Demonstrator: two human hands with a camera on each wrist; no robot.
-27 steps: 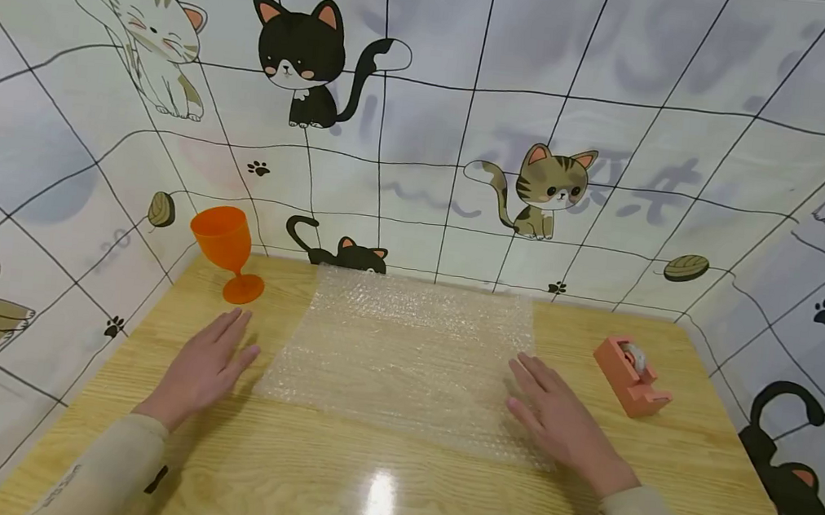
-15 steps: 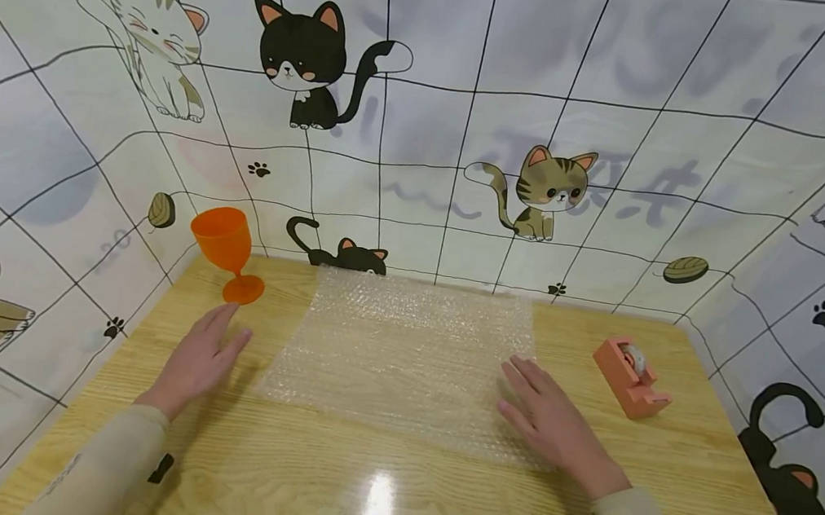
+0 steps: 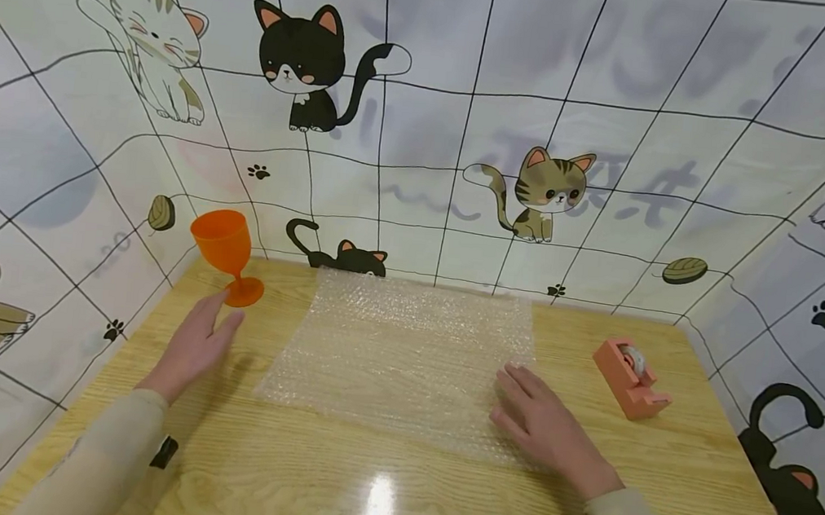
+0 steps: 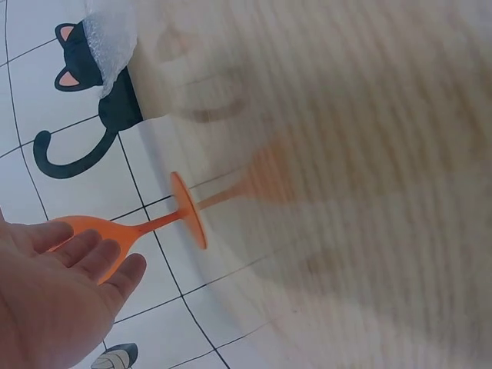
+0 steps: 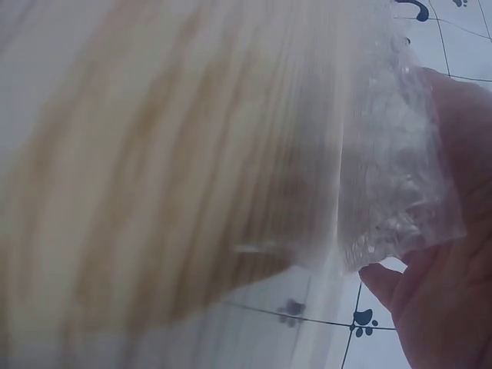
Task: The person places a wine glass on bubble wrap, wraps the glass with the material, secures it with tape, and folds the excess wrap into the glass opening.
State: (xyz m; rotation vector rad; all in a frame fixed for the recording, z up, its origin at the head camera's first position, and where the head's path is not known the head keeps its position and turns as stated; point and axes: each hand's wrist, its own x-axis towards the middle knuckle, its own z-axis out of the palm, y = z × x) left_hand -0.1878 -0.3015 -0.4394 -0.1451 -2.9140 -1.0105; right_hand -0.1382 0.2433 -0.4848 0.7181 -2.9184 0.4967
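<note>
An orange goblet (image 3: pixel 222 242) stands upright at the back left of the wooden table. My left hand (image 3: pixel 191 346) reaches toward it, fingertips close to its round foot in the head view; in the left wrist view the fingers (image 4: pixel 91 254) are spread and loosely bent, overlapping the bowl. A clear sheet of bubble wrap (image 3: pixel 404 355) lies flat across the middle. Over its right edge hovers my right hand (image 3: pixel 549 421), fingers relaxed and holding nothing. The right wrist view shows a corner of the bubble wrap (image 5: pixel 400 169) partly covering that hand.
A pink tape dispenser (image 3: pixel 630 379) with a roll of tape stands at the right of the table (image 3: pixel 290 476). Walls of white sheeting printed with cats (image 3: pixel 300 68) enclose the back and both sides.
My left hand has moved forward and slightly left, toward the goblet's foot. The right hand has drifted a little left and down over the bubble wrap. The goblet and tape dispenser stay put.
</note>
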